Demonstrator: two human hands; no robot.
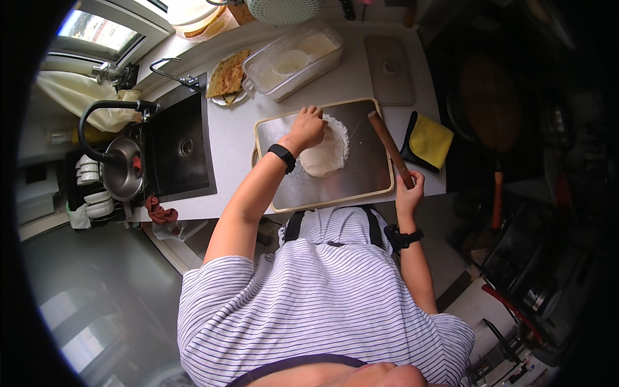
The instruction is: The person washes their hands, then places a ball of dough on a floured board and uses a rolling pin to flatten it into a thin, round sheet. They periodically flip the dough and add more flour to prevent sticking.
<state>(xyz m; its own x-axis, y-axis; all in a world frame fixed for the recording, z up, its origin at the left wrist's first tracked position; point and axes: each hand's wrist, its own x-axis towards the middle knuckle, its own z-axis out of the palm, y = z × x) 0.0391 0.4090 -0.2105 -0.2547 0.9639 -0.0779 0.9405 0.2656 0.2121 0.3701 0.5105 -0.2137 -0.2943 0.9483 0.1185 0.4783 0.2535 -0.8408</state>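
Observation:
A round of pale dough (320, 157) lies on a metal board with a light rim (370, 174), and loose white flour (340, 133) covers its far right side. Over the upper part of the dough is my left hand (308, 126), its fingers bent downward and bunched. The hand itself hides whether anything is between the fingertips. At the board's right edge my right hand (411, 191) grips the near end of a wooden rolling pin (389, 142). The pin slants up and left, its far end above the board's upper right corner.
Behind the board stand a clear bin of flour (316, 65) with a bowl inside and a plate of flatbread (227, 77). A yellow cloth (432, 140) and a translucent lid (389, 72) lie to the right. The dark sink (179, 150) is left; a pan (491, 106) sits far right.

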